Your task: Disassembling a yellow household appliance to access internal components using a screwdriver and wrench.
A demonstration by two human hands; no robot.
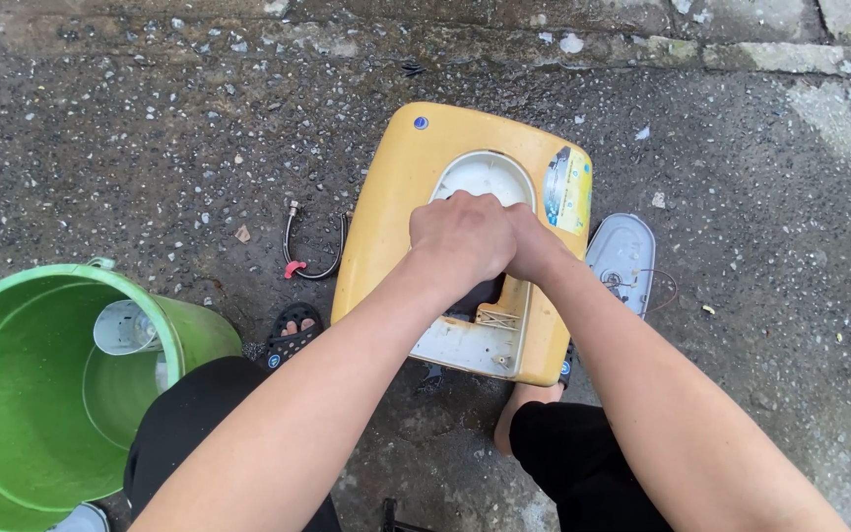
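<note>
Yellow plastic appliance casing w/ white inner panel (386, 246) sits mid-frame on wet gravelly ground (110, 148). Your left hand (460, 236) & right hand (534, 246) both clenched together over its central opening; what they clasp can't be seen. Keep wrists low, casing steady. Green plastic bucket (184, 335) lower left.

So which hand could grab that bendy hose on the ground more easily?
Probably the left hand. The hose lies on the ground left of the yellow casing, on that hand's side. The right hand would have to cross over the casing.
</note>
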